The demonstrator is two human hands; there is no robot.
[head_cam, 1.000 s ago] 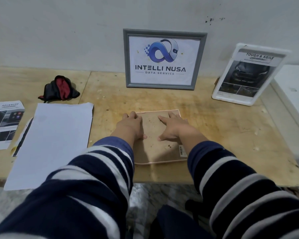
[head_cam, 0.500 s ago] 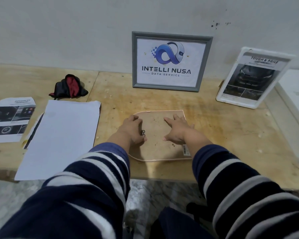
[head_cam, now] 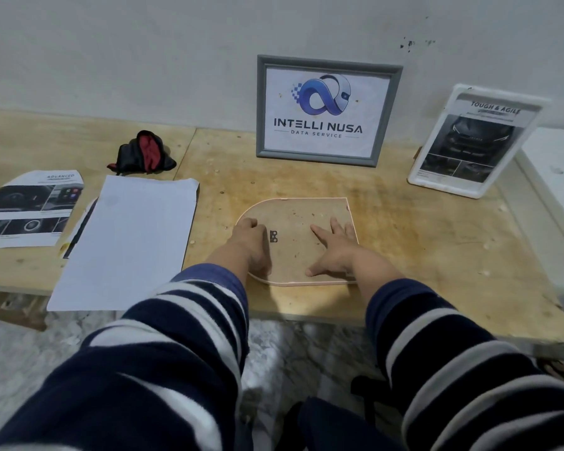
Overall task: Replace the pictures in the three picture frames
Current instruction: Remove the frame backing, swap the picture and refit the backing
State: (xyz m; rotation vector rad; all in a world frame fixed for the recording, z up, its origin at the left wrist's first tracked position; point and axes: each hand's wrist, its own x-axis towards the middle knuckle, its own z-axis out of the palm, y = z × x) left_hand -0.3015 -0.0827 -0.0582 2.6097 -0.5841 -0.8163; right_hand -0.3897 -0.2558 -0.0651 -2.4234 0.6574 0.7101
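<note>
Both arms in striped sleeves reach forward over the counter (head_cam: 420, 255); the right hand (head_cam: 334, 247) lies flat, palm down, fingers spread and straight on the brown backing of a face-down frame (head_cam: 298, 222), an open grip pressing near its right edge. The left hand (head_cam: 251, 244) rests on the frame's rounded left side, fingers curled at the edge just beside a small black hanger clip (head_cam: 273, 236); whether that grip pinches anything I cannot tell. Face-down frame lies flat near the counter's front edge, under both hands, with the grey frame (head_cam: 328, 110) and white frame (head_cam: 472, 141) propped against the wall behind, blank white sheet (head_cam: 127, 242) and printed car picture (head_cam: 30, 208) to the left.
</note>
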